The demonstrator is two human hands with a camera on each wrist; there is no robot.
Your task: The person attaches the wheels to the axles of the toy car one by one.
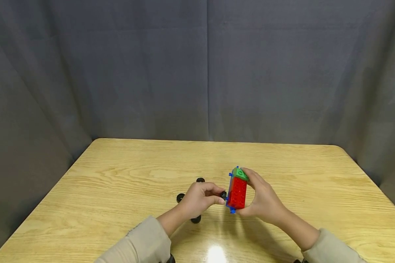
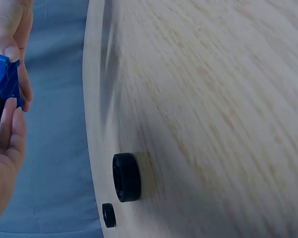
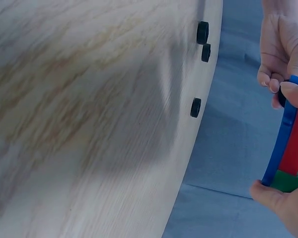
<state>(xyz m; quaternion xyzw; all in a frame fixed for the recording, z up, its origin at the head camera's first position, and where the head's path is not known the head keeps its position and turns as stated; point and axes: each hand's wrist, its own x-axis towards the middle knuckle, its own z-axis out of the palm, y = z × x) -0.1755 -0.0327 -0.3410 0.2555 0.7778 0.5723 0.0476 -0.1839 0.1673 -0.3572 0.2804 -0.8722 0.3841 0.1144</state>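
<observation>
A toy car built of bricks (image 1: 238, 193), with a red block, a green sloped piece and a blue base with small side pegs, is held above the table. My right hand (image 1: 266, 199) grips it by its two ends, thumb at the near end and fingers at the green end. Between thumb and fingers my left hand (image 1: 197, 200) pinches a black wheel (image 1: 223, 195) right at a blue peg on the car's left side. The right wrist view catches the blue base (image 3: 283, 136) edge-on, with the held wheel partly hidden behind the thumb.
Three loose black wheels lie on the wooden table (image 1: 135, 175) around the left hand: one to its left (image 1: 180, 198), a farther wheel (image 1: 200, 179) and a nearer wheel (image 1: 196, 219) partly behind the wrist. A grey curtain (image 1: 184, 73) hangs beyond the table's far edge.
</observation>
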